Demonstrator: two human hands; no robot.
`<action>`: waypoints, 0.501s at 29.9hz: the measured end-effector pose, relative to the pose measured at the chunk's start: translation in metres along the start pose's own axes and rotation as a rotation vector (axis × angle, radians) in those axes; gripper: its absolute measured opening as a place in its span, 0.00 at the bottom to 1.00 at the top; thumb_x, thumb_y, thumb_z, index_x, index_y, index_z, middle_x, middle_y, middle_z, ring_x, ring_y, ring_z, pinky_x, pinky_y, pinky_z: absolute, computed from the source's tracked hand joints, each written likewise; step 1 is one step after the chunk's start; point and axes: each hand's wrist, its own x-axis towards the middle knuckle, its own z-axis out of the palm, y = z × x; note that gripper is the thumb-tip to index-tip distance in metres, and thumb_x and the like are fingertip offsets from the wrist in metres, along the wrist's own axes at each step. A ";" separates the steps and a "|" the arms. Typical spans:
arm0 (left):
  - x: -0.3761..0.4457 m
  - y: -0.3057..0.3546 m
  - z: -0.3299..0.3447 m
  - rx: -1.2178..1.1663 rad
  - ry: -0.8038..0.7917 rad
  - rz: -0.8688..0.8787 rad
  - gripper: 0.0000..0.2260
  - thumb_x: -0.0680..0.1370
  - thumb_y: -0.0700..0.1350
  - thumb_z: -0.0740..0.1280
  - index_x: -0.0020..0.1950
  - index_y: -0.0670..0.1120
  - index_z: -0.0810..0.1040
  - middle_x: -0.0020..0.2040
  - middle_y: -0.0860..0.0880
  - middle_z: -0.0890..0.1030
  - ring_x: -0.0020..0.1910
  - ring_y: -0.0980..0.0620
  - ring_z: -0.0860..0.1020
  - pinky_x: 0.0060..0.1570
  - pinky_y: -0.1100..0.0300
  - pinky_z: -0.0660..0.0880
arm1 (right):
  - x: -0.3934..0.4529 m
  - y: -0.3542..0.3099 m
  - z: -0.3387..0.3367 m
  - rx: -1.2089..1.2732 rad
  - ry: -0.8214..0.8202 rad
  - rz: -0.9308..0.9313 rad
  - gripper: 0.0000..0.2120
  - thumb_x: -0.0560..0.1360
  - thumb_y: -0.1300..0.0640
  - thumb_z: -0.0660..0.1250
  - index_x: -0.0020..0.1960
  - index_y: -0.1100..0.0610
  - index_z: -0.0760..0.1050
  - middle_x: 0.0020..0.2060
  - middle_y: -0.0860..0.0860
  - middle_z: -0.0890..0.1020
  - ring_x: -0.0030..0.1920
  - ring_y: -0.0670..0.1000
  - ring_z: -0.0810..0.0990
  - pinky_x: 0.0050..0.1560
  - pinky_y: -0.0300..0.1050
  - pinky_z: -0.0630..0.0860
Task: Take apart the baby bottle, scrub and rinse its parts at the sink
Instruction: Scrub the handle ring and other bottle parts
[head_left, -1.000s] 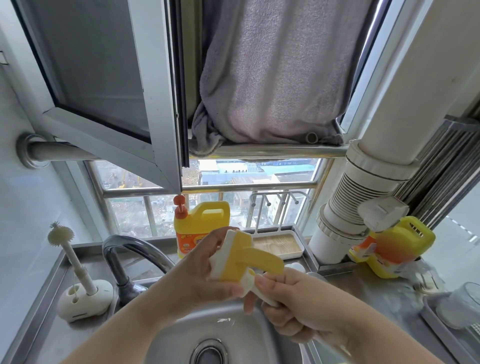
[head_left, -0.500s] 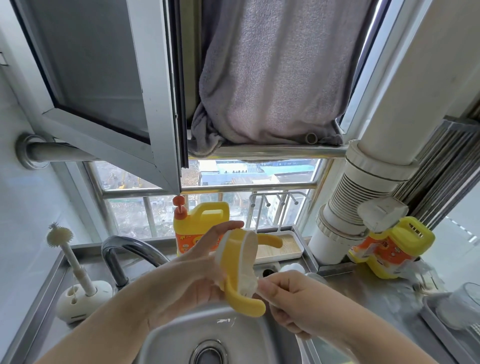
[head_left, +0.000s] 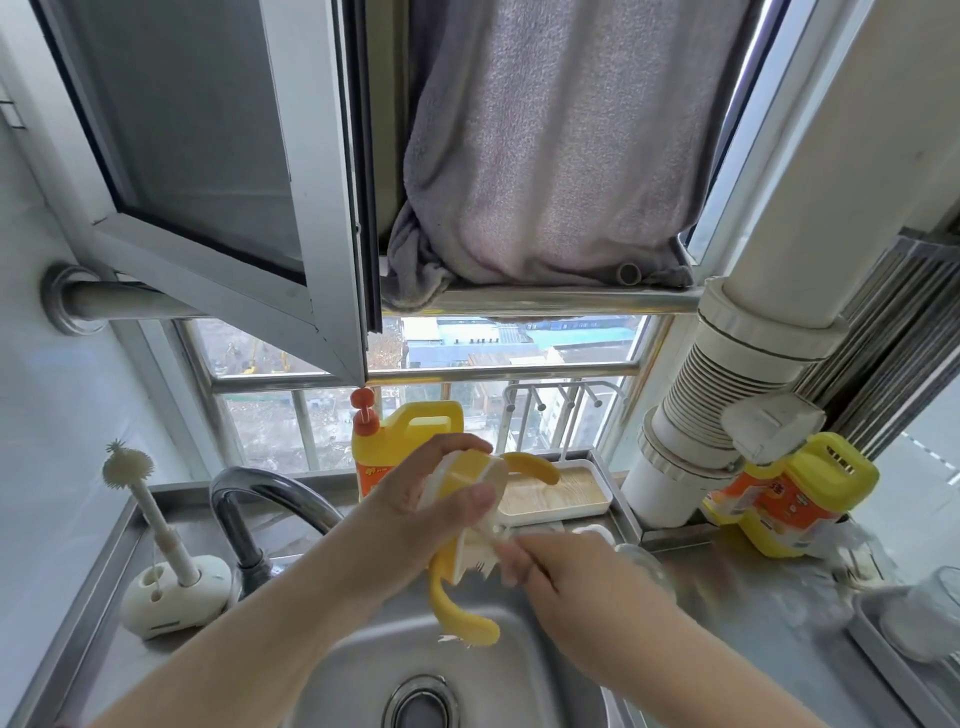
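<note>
We note left hand (head_left: 434, 512) gripping yellow handled collar (head_left: 467, 525) above the sink (head_left: 363, 670), its handles running upper right to lower left, right hand (head_left: 566, 577) just beside, pinching a white part (head_left: 480, 558) at its underside.

Handle collar (head_left: 470, 480), centre frame: yellow handles, white ring. Detergent jug (head_left: 402, 441) behind it: yellow body, orange label, red-orange pump cap. Second jug (head_left: 789, 499), right of frame: yellow, orange-and-white label. Towel (head_left: 550, 156), top centre: grey with a faint lilac tint, plain. Brush (head_left: 140, 499) and its stand, lower left: cream-white. Tray (head_left: 558, 493): white rim, pale wood-grain base. Pipe (head_left: 753, 338), right: off-white, ribbed section. Sink (head_left: 363, 670), tap (head_left: 260, 499), surface (head_left: 753, 587): bare steel grey.
</note>
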 end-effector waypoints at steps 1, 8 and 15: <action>0.000 -0.002 0.001 0.016 0.010 0.024 0.21 0.61 0.62 0.70 0.53 0.61 0.77 0.47 0.46 0.79 0.42 0.51 0.79 0.43 0.56 0.76 | 0.001 0.001 0.001 0.250 -0.153 0.069 0.18 0.80 0.43 0.52 0.42 0.52 0.73 0.28 0.46 0.71 0.27 0.43 0.68 0.29 0.35 0.64; 0.009 -0.012 0.002 0.118 0.026 0.009 0.20 0.63 0.65 0.67 0.53 0.64 0.76 0.48 0.48 0.80 0.44 0.50 0.80 0.43 0.57 0.77 | 0.008 0.002 -0.007 0.246 -0.179 0.147 0.19 0.80 0.42 0.52 0.44 0.51 0.76 0.28 0.46 0.73 0.28 0.44 0.72 0.29 0.39 0.67; 0.009 -0.010 0.007 0.034 0.058 0.030 0.16 0.65 0.60 0.69 0.51 0.63 0.77 0.46 0.47 0.80 0.39 0.53 0.79 0.38 0.61 0.78 | 0.012 0.020 0.006 -0.359 0.341 -0.093 0.22 0.79 0.41 0.48 0.41 0.52 0.75 0.29 0.49 0.76 0.27 0.52 0.75 0.25 0.42 0.62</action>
